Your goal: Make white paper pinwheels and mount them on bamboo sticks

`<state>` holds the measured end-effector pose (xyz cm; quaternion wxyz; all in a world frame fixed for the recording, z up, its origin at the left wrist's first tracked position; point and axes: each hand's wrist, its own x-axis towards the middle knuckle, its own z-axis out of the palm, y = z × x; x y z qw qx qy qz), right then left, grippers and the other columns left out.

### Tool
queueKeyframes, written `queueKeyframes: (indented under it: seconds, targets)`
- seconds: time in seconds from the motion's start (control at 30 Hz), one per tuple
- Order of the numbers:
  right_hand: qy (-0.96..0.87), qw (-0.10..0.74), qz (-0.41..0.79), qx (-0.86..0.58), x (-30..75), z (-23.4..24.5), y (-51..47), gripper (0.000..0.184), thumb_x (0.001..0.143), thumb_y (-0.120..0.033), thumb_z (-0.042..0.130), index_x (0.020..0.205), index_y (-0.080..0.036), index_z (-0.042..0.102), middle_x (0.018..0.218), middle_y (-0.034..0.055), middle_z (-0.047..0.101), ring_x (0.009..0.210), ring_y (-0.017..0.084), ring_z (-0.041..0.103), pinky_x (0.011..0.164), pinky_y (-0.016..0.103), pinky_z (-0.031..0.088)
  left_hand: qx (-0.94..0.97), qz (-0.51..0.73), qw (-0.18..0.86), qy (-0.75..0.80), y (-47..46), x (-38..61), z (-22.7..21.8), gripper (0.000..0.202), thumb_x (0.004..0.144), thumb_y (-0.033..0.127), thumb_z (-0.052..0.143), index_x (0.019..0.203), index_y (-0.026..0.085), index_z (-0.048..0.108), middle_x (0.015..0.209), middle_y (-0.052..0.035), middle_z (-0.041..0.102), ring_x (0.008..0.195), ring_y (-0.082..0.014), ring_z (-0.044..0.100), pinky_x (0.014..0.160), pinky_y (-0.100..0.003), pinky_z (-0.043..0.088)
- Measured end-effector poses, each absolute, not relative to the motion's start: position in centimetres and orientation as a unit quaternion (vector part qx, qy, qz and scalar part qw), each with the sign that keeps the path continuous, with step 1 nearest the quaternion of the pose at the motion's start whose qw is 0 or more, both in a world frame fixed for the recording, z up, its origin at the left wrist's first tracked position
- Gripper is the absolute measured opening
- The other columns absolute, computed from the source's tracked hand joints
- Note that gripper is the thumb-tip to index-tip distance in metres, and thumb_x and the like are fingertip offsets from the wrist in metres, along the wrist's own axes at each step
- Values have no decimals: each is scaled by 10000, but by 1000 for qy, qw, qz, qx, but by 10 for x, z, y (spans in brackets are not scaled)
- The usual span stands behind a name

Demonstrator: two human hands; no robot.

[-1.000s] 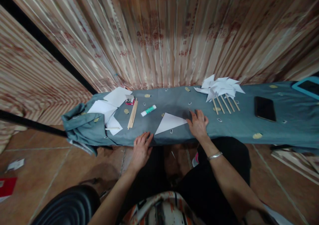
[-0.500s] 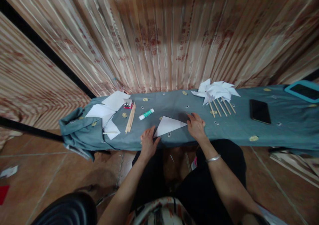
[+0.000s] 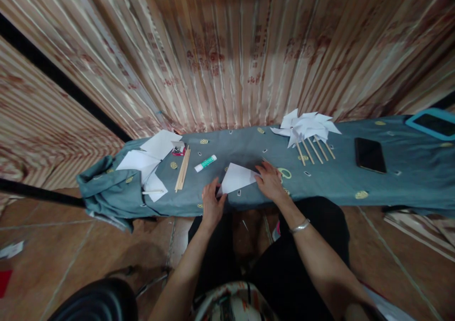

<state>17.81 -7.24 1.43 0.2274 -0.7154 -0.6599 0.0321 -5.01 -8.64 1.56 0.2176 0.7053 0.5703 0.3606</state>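
A folded piece of white paper [image 3: 237,178] lies on the cloth in front of me, roughly triangular. Its lower left corner is between the thumb and fingers of my left hand [image 3: 213,202]. At the paper's right end, my right hand [image 3: 270,182] has its fingers closed over the tip, which they hide. Beside and partly beneath that hand is a pair of scissors with a pale green handle [image 3: 285,173]; the blades are mostly covered. A glue stick [image 3: 205,163] with a green label rests just beyond the paper, to the left.
Thin wooden sticks [image 3: 182,170], a small box of pins [image 3: 178,149] and white paper sheets [image 3: 137,162] lie at left. Several paper pinwheels [image 3: 308,125] on sticks are at back right, near a black phone [image 3: 370,155] and a blue-framed tablet [image 3: 435,124]. A curtain [image 3: 227,65] hangs behind.
My right hand has moved left, further over the paper's right tip, uncovering the scissors' handle. My left hand stays at the left corner. The view has shifted slightly.
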Motion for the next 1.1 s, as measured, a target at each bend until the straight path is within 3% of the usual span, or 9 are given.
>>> queueKeyframes:
  seconds: [0.2, 0.5, 0.7, 0.87, 0.97, 1.1]
  targets:
    - [-678, 257, 68, -685, 175, 14, -68, 361, 886, -208, 469, 1207, -173, 631, 1335, 152, 574, 1274, 296, 477, 1026, 488, 352, 712, 395, 227, 534, -85, -49, 10, 589, 790, 136, 588, 1360, 185, 448, 1077, -92, 629, 1015, -235, 578, 952, -434, 453]
    - [-690, 328, 85, -640, 177, 19, -64, 261, 857, -222, 516, 1034, -189, 705, 1238, 109, 647, 1221, 253, 540, 1048, 430, 388, 715, 398, 236, 524, -86, -50, 8, 565, 805, 127, 583, 1354, 157, 455, 1087, -112, 616, 1028, -242, 584, 932, -432, 478]
    - [-681, 370, 99, -624, 175, 24, -67, 214, 834, -190, 506, 899, -202, 710, 1196, 97, 673, 1203, 246, 562, 1047, 432, 404, 709, 397, 252, 526, -86, -51, 7, 566, 803, 148, 598, 1353, 194, 473, 1103, -106, 619, 1032, -243, 597, 923, -437, 494]
    - [-660, 403, 129, -621, 175, 27, -67, 217, 767, -132, 491, 811, -218, 685, 1231, 83, 660, 1205, 234, 567, 1051, 436, 411, 698, 405, 291, 514, -89, -53, 15, 509, 785, 146, 626, 1284, 217, 558, 1222, -107, 589, 1112, -238, 587, 972, -425, 480]
    - [-643, 424, 143, -621, 175, 29, -66, 212, 756, -130, 485, 794, -223, 672, 1244, 78, 655, 1211, 231, 566, 1062, 443, 404, 702, 388, 322, 502, -92, -53, 25, 460, 767, 211, 691, 1222, 226, 621, 1288, -106, 574, 1185, -254, 563, 984, -417, 479]
    - [-638, 442, 149, -613, 174, 30, -65, 208, 765, -130, 483, 800, -216, 669, 1234, 86, 659, 1190, 227, 582, 1059, 435, 409, 709, 351, 369, 487, -94, -51, 33, 390, 774, 325, 710, 1148, 221, 679, 1244, -104, 632, 1132, -254, 607, 957, -419, 505]
